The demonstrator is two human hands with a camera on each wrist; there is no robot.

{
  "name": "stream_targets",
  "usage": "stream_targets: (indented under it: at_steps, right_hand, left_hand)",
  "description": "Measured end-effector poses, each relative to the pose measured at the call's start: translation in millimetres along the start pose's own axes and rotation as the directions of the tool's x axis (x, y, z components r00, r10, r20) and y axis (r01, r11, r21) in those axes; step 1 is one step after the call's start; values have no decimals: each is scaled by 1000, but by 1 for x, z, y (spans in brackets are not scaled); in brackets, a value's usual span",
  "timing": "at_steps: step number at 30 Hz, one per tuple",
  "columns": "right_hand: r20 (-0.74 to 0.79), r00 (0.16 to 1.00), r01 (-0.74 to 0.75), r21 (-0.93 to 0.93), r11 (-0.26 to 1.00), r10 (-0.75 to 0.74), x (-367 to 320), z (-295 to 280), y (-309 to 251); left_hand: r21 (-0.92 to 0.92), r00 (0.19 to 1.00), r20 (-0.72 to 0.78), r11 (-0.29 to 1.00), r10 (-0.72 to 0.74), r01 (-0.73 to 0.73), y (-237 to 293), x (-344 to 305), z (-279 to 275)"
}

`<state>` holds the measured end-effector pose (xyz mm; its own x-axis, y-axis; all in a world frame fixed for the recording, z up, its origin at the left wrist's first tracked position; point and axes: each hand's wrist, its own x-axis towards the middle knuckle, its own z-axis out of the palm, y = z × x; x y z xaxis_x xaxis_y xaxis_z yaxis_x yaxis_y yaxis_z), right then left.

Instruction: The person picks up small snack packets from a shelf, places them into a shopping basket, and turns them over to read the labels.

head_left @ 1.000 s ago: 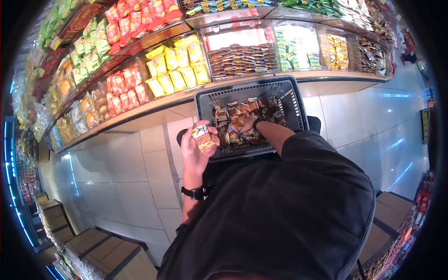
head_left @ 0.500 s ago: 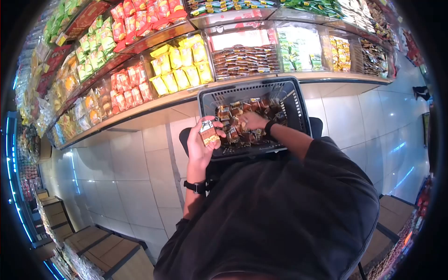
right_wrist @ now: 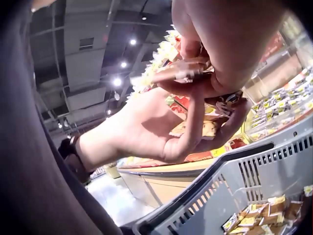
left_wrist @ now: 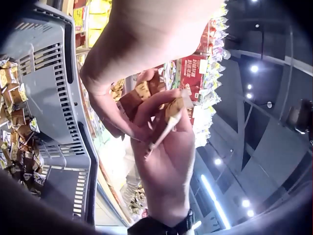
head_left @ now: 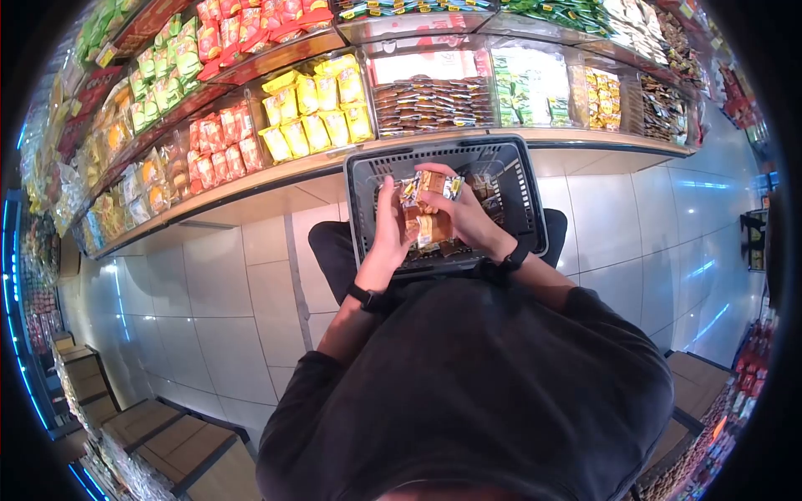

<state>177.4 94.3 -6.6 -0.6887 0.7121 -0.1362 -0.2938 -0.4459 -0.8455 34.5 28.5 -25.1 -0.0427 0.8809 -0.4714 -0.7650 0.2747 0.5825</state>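
Above the grey shopping basket (head_left: 355, 196), both hands are close together around small brown-and-yellow snack packets. My left hand (head_left: 389, 230) holds a snack packet (head_left: 433, 227) on its palm side, fingers curled about it, as the right wrist view also shows. My right hand (head_left: 469, 219) pinches another snack packet (head_left: 436, 185) between thumb and fingers, just over the left hand's one. In the left wrist view, that pinched packet (left_wrist: 176, 106) stands out from the right hand's fingers. More loose snack packets (right_wrist: 264, 215) lie in the basket below, partly hidden by the hands in the head view.
A shelf ledge (head_left: 309, 171) runs along the basket's far side. Its bins hold yellow bags (head_left: 316, 108), red bags (head_left: 224, 150) and a stack of brown packets (head_left: 430, 104). Pale floor tiles (head_left: 205, 284) lie left, and wooden boxes (head_left: 180, 438) stand behind at lower left.
My right hand has come up from the packets in the basket with a snack packet. My left hand has moved right, over the basket, bringing its packet beside the right hand.
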Motion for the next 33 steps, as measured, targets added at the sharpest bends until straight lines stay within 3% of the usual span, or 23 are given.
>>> stream_targets:
  at_steps: [2, 4, 5, 7, 8, 10, 12, 13, 14, 16, 18, 20, 24, 26, 27, 29, 30, 32, 33]
  right_hand:
    - [-9, 999, -36, 47, 998, 36, -4, 4, -2]
    - [33, 997, -77, 202, 976, 72, -8, 13, -8]
    - [28, 997, -74, 204, 976, 70, -7, 11, -3]
    - [-63, 998, -11, 124, 992, 19, 0, 3, 9]
    - [-65, 998, -10, 122, 992, 18, 0, 0, 8]
    - [-45, 999, 8, -144, 989, -15, 1, -9, 4]
    - [-50, 998, -34, -181, 983, 25, 2, -24, 10]
    - [4, 1000, 20, -228, 973, -20, 4, -30, 17]
    - [59, 996, 77, -272, 959, -63, 4, -31, 18]
    - [60, 998, 53, -359, 932, -33, 0, -30, 21]
    - [55, 998, 26, -442, 897, -2, -3, -31, 25]
    - [-7, 985, 147, -505, 850, -174, 1, -43, 39]
    - [-17, 985, 121, -644, 755, -173, 7, -55, 45]
    - [-89, 963, 196, -418, 887, -255, -3, -29, 20]
    - [-92, 963, 195, -418, 887, -255, -7, -26, 13]
    - [-272, 927, 138, -389, 911, -257, -11, -22, 1]
    - [-272, 927, 139, -389, 911, -257, -14, -17, -10]
    - [-214, 875, 263, -542, 798, -434, -20, -2, -40]
    - [-171, 872, 299, -556, 775, -459, -26, 4, -52]
  left_hand:
    - [44, 999, 21, 999, -24, 23, -2, 9, -4]
    - [-30, 978, 122, 985, -167, 171, -12, 21, -22]
    - [-30, 985, 78, 988, -151, 154, -11, 13, -11]
    - [6, 988, 51, 990, -143, 143, -13, 7, -7]
    - [35, 992, 11, 991, -128, 128, -14, 5, -7]
    - [35, 986, -3, 985, -169, 169, -19, 16, -24]
    - [37, 985, -58, 986, -160, 162, -18, 17, -25]
    - [36, 985, -58, 986, -160, 162, -19, 17, -24]
    - [85, 992, -39, 988, -124, 127, -20, 17, -19]
    - [133, 996, -16, 987, -92, 94, -19, 14, -11]
    - [147, 992, 112, 988, -59, 42, -12, 3, 1]
    - [91, 992, 75, 991, -101, 94, -21, 10, -11]
    - [70, 988, 135, 995, -79, 70, -32, 20, -31]
    - [71, 984, 165, 996, -65, 54, -32, 23, -39]
    - [61, 987, 148, 997, -58, 49, -29, 23, -39]
    - [79, 996, 67, 996, -54, 49, -15, 11, -25]
    - [79, 996, 66, 996, -54, 49, -8, 8, -21]
    - [23, 972, 225, 997, -74, 70, 6, 2, -16]
    - [81, 985, 160, 995, -64, 51, 14, -9, -2]
